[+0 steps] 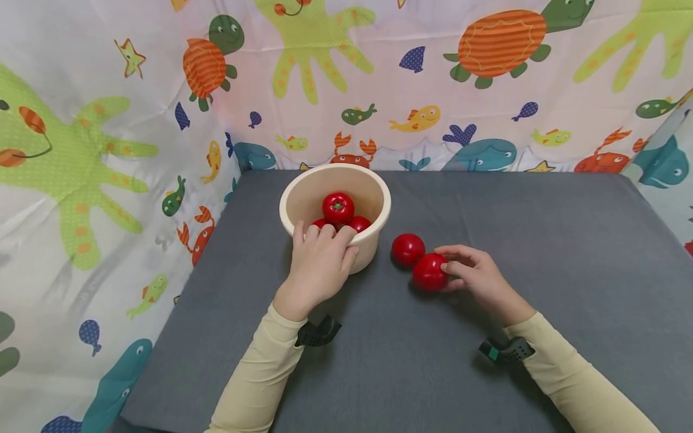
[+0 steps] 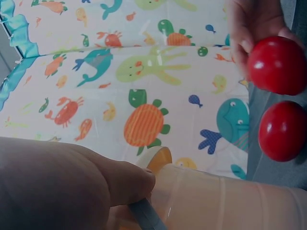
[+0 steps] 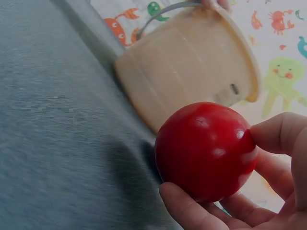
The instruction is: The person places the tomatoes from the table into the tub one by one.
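Observation:
A cream bucket (image 1: 370, 248) stands on the table with several red tomatoes inside, the top one (image 1: 338, 208) showing a green star-shaped stem mark. My left hand (image 1: 318, 260) grips the bucket's near rim, fingers hooked over it and thumb on the outside. To the right of the bucket, my right hand (image 1: 476, 278) holds a tomato (image 3: 206, 151) between thumb and fingers, low over the table. Another tomato (image 1: 407, 249) lies just behind it, on the bucket side. The bucket's grey handle (image 3: 165, 12) shows in the right wrist view. My left fingertips are hidden inside the bucket.
The dark grey tabletop (image 1: 568, 252) spreads around the bucket and far to the right. A curtain printed with sea animals (image 1: 335, 120) hangs along the back and left edges. Each wrist carries a black strap (image 1: 319, 331).

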